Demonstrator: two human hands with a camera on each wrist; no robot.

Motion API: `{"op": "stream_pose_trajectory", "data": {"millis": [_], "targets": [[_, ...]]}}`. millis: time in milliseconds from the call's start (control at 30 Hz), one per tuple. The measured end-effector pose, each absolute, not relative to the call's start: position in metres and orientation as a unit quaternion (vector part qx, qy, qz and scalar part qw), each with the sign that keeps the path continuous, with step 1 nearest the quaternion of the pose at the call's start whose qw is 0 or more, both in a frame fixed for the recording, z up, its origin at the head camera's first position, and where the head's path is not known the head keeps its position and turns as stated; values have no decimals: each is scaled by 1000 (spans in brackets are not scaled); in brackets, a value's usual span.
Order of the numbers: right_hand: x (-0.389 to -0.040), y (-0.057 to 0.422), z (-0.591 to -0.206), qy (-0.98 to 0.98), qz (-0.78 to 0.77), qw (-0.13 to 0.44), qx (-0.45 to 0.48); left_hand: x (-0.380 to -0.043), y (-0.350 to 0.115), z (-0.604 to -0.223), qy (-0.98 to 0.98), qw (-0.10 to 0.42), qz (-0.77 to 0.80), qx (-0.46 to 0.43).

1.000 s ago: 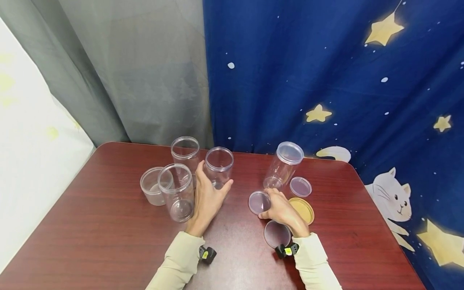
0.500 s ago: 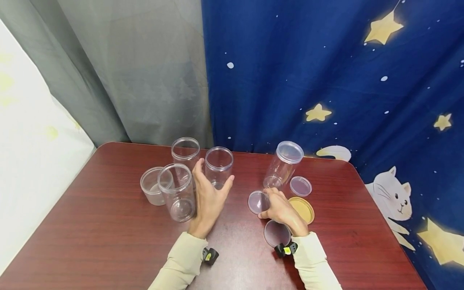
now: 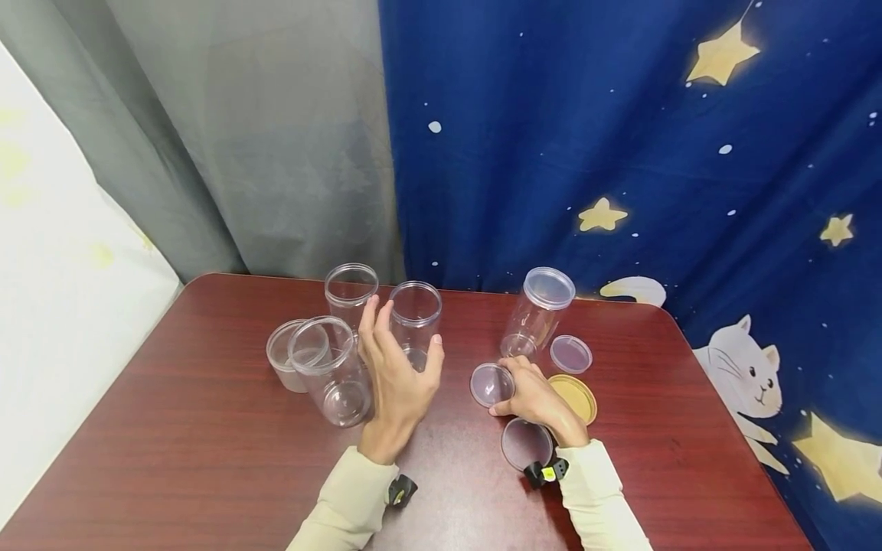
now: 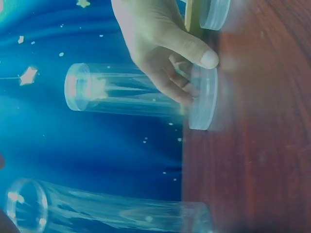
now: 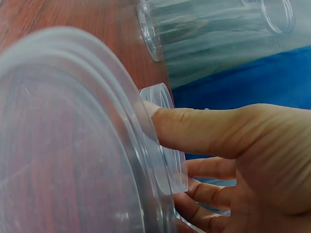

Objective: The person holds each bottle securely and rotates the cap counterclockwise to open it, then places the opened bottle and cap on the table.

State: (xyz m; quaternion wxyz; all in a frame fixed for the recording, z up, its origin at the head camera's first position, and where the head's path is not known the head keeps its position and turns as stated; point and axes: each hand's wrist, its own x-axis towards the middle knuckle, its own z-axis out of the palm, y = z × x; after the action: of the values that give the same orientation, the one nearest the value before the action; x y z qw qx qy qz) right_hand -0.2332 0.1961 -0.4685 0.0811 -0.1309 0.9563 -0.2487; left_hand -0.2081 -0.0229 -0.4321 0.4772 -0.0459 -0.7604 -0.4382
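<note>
My left hand [image 3: 398, 386] has its fingers extended and thumb spread, between two clear jars in the head view. The open front jar [image 3: 324, 375] leans left, its side right against the back of that hand. Beyond the thumb and fingertips stands another open jar [image 3: 416, 329], upright. My right hand [image 3: 540, 398] pinches a small clear lid [image 3: 491, 385] at its edge, close over the table. In the right wrist view the thumb lies over the rim of that lid [image 5: 170, 170], fingers on the far side. A larger clear lid [image 5: 63, 136] fills the foreground there.
An open jar [image 3: 351, 287] and a short wide tub [image 3: 285, 367] stand at the left. Behind my right hand is a lidded jar [image 3: 537, 314]. Near that hand lie a clear lid [image 3: 571, 354], a gold lid [image 3: 579, 399] and another clear lid [image 3: 525, 444]. Curtains hang behind the table.
The left hand's fingers have straightened and the hand has turned slightly. The front left jar has gone from upright to leaning left. The right hand stays at the small lid.
</note>
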Motion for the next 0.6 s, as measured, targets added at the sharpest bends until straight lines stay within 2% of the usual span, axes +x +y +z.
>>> {"op": "stream_pose_trajectory", "data": {"millis": [133,367,500,600], "targets": [[-235,196,-469,957,-245,79,-134,-202,-17,-424,-751,500,-423,-85],[-233,197,-469,958,-248,80,-124,-193,1,-425,-755,493,-403,-155],[-231,196,-468,956,-253,84,-123,-191,7,-427,-728,511,-410,-201],[-231,196,-467,955,-255,82,-125,-190,11,-425,-718,477,-448,-239]]}}
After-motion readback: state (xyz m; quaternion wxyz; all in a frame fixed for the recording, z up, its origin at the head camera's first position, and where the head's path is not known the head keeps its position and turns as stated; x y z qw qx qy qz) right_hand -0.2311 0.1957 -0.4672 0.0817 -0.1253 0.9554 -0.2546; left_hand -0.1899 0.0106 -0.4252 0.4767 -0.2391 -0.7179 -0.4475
